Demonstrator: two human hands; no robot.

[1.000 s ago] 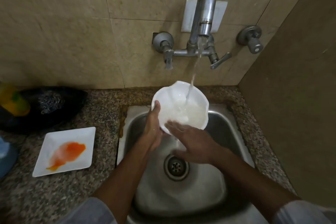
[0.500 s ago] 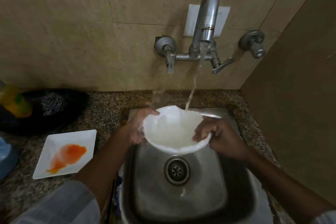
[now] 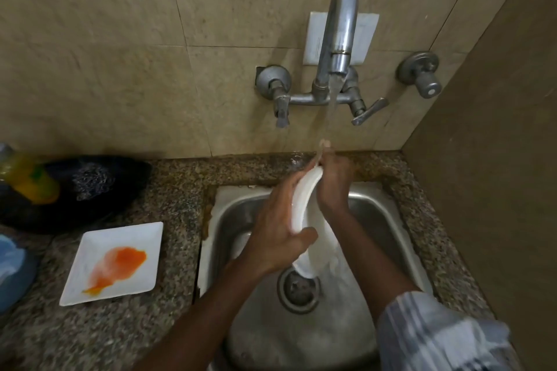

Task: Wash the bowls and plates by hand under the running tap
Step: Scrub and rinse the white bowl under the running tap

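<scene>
A white bowl point(image 3: 313, 238) stands on edge over the steel sink point(image 3: 376, 214), its opening turned to the right. My left hand point(image 3: 277, 226) grips its outer side, thumb across the rim. My right hand point(image 3: 333, 184) is pressed against the inner side near the top. Water runs from the steel tap point(image 3: 339, 33) onto my right fingers and the bowl's upper edge. On the counter to the left lies a square white plate point(image 3: 120, 238) smeared with orange sauce.
A black pan point(image 3: 84, 190) with a steel scourer and a yellow-green bottle point(image 3: 27, 178) sit at the back left. A blue object point(image 3: 12, 268) is at the left edge. A second valve point(image 3: 422, 78) is on the wall; a brown side wall closes the right.
The bowl has gone from facing up, held at both rims, to standing on edge between my hands. My right hand has moved to its inner side under the stream.
</scene>
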